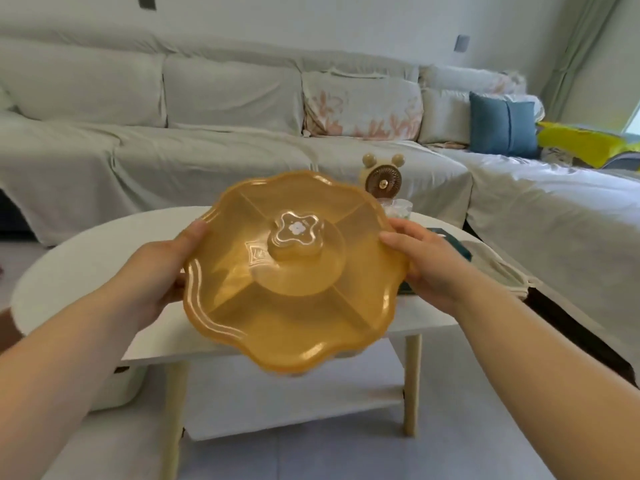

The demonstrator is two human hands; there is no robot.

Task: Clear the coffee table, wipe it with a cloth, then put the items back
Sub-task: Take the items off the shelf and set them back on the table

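Item: amber translucent scalloped plastic snack tray w/ lid (pixel 294 271), held level above near edge of white oval bench (pixel 86 258). Left hand (pixel 162 271) & right hand (pixel 433 265) grip opposite rims, fingers closed underneath, equally near. Bear-eared desk fan (pixel 382 176) on far side.

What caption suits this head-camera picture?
Both hands, left hand and right hand, hold an amber snack tray above the coffee table.

Counter (pixel 86 258): left half bare, open to reach from the front and left. Right rear: small fan (pixel 383 180), clear cup (pixel 398 209) and dark book (pixel 450 242) standing close together. Yellow tray (pixel 294 271), held in the air in both hands, screens the counter's middle. Sofa (pixel 207 133) closes off the far side.
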